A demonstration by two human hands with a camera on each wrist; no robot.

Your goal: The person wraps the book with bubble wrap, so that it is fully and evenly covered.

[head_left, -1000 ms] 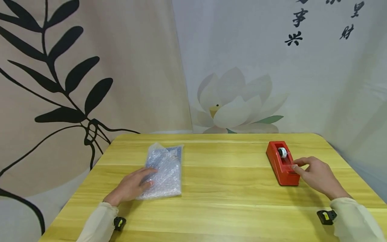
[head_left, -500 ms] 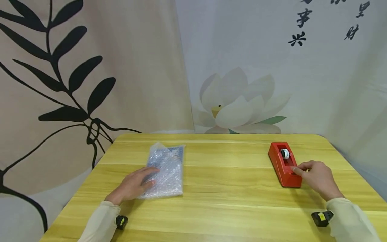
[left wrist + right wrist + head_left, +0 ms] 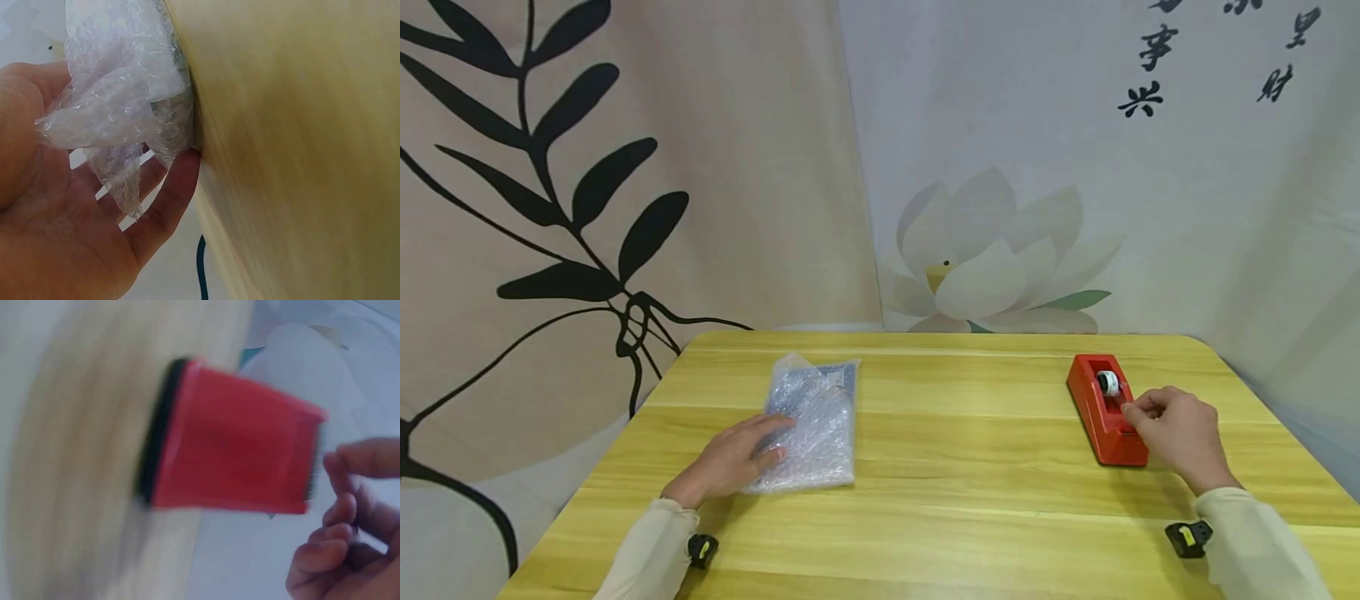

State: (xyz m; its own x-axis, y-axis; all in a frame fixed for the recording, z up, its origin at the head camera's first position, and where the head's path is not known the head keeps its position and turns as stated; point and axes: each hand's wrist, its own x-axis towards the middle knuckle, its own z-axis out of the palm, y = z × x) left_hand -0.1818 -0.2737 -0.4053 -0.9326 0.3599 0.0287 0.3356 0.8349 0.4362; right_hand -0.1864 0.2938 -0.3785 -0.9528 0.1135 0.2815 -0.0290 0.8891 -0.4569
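At the left of the table, a flat bluish item wrapped in bubble wrap [image 3: 820, 433] lies in the head view. My left hand [image 3: 722, 462] rests over its near left edge, fingers spread and loosely bent. Loose wrap folds [image 3: 106, 112] fill the space before the palm in the left wrist view. To the right stands a red tape dispenser [image 3: 1093, 425] with a small tape roll [image 3: 1107, 383]. My right hand [image 3: 1183, 433] pinches just above its front end, thumb and index fingertips together, apparently on the tape's end. The clear tape itself is too faint to make out.
The wooden table [image 3: 958, 450] reaches under both things, its far edge against a printed curtain [image 3: 760, 167]. Dark wrist cameras sit under both cuffs. In the right wrist view the dispenser's serrated cutter [image 3: 314, 462] faces the fingers.
The right hand has shifted slightly left and its fingers have drawn together and up from the dispenser's front. The left hand and the wrapped item keep their places; the view has turned slightly.
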